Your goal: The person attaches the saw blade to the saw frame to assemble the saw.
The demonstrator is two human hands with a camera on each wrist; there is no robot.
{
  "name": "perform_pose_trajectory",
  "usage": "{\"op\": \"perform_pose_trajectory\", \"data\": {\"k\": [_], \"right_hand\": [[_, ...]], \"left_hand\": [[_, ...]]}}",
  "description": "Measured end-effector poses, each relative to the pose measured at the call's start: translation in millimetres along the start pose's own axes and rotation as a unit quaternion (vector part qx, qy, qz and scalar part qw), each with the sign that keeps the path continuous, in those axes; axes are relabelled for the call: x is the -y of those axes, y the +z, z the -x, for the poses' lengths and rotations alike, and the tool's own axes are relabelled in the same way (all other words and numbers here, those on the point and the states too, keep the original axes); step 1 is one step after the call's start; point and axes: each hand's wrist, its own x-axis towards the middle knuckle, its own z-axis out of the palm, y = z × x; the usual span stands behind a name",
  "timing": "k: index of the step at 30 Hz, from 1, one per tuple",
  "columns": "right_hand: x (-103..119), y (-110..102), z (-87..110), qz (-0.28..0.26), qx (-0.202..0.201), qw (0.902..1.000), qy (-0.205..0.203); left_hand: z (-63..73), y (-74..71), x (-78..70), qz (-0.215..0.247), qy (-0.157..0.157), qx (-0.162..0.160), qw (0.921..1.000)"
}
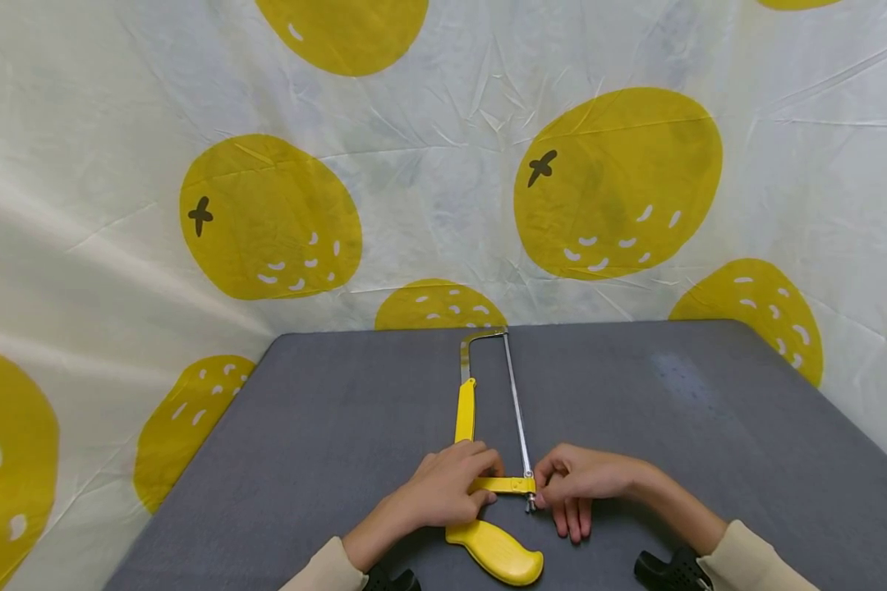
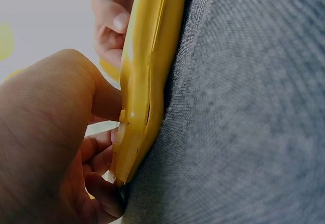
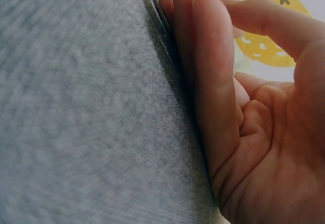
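Item: one hacksaw (image 1: 466, 361), yellow and bare metal, lying on the grey desk (image 1: 325, 427), its bowed end reaching the far edge, its yellow handle (image 1: 498, 554) pointing toward the near edge.

Left hand (image 1: 451, 484): curling round the yellow frame (image 1: 466, 410) just ahead of the handle, thumb and fingers gripping.

Right hand (image 1: 587, 474): holding thumb and forefinger at the wing nut (image 1: 530, 504) (whether they are pinching it, the views are not telling). The two hands are sitting apart, near the crossbar (image 1: 513, 485).

Handling, as judged: frame looking stiff and moderately weighty; handle seeming smooth, perhaps slightly slippery; blade (image 1: 517, 402) appearing thin, probably sharp, likely flexing sideways under careless pressure.

Points of hold: handle or frame suiting a firm grip; wing nut suiting fingertips; blade deserving avoidance.
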Motion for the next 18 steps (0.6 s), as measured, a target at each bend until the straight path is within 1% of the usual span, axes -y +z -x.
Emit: {"op": "perform_pose_trajectory", "data": {"k": [8,18], "right_hand": [[-1.0,0.2,0.3,0.012,-0.003,0.9999,-0.012],[-0.7,0.6,-0.6,0.003,0.0,1.0,-0.009]], "left_hand": [[1.6,-1.0,-0.8,0.001,0.001,-0.003,1.0],[2.5,-2.9,-1.3,0.004,0.001,-0.004,1.0]]}}
